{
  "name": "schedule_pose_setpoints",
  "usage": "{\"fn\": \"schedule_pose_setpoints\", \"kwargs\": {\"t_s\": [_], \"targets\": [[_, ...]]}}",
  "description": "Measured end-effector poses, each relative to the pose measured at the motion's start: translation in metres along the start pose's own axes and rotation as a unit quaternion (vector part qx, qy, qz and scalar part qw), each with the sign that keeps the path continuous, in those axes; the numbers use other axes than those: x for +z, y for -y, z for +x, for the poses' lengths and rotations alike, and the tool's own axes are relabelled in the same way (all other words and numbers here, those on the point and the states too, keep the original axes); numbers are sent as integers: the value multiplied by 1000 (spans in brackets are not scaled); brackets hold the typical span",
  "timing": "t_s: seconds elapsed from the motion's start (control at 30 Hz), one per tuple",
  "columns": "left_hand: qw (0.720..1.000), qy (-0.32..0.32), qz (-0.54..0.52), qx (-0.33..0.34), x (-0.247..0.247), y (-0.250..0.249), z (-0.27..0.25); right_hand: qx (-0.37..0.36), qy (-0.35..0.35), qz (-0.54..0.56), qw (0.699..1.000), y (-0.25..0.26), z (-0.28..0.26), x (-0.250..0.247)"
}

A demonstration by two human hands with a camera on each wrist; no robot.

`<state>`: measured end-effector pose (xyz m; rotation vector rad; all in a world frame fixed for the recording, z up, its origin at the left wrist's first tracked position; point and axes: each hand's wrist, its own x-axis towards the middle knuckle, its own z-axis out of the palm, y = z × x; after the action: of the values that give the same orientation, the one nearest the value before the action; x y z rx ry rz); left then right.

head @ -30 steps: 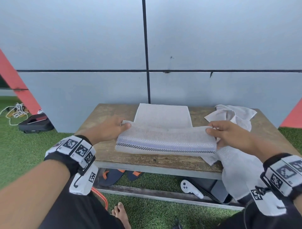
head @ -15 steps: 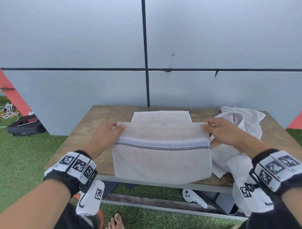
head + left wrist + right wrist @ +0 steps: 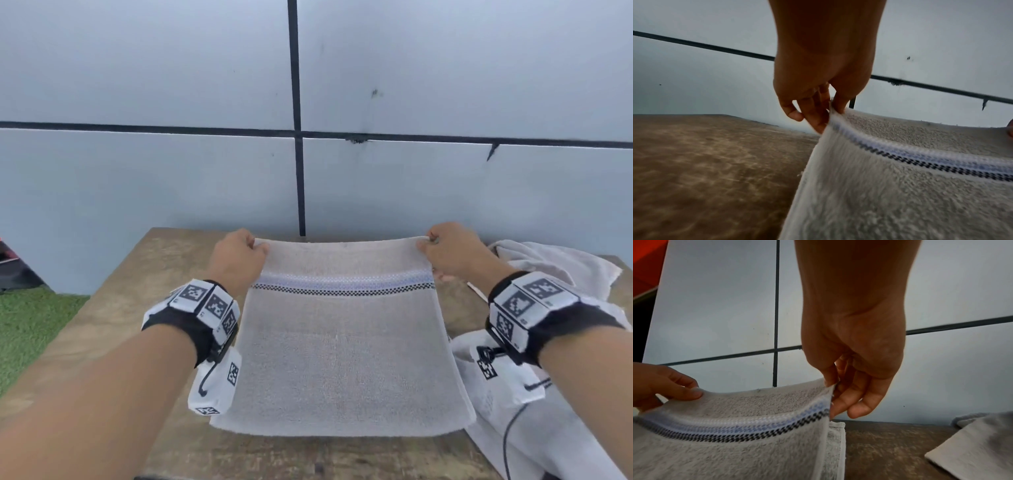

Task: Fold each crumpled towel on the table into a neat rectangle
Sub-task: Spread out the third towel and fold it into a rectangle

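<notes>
head view: both hands' fingers pinched on fluffy striped towel corners

Head view above; wrist views close.

Grey-beige towel with pale blue band and black-and-white checkered stripe, off-white crumpled towel, mottled brown table, black-and-white wrist markers, green turf

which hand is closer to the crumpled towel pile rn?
Right. The right hand pinches the striped towel at its right corner, just beside the crumpled towel; the left hand pinches the opposite corner.
</notes>
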<state>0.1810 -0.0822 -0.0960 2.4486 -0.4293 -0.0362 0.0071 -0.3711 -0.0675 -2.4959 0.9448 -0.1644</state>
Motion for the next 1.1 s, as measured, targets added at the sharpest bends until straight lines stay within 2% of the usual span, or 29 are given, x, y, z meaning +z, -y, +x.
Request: {"fn": "schedule_pose_setpoints", "kwargs": {"t_s": [0.17,0.33,0.4,0.5,0.6,0.87,0.97,1.03,1.1], "targets": [[999,26,24,12,27,13,31,-2,31,-62,998,-2,31,20],[994,37,57,91,37,20,34,-75,83,-56,992,-8,33,36],[993,36,54,103,37,17,28,-103,87,-61,989,-10,26,42],[994,54,53,75,34,15,15,-128,101,-50,985,-8,10,45],[991,104,81,32,21,12,-5,-145,117,-27,982,-2,-21,41],[947,239,215,-10,-22,16,-68,-183,103,125,970,10,-117,33],[953,204,221,21,-29,10,-87,-202,102,168,959,16,-146,38],[976,147,145,73,-33,-2,-103,-217,91,189,953,18,-161,42],[980,127,41,147,-35,-20,-124,-224,75,199,951,20,-169,43]]}}
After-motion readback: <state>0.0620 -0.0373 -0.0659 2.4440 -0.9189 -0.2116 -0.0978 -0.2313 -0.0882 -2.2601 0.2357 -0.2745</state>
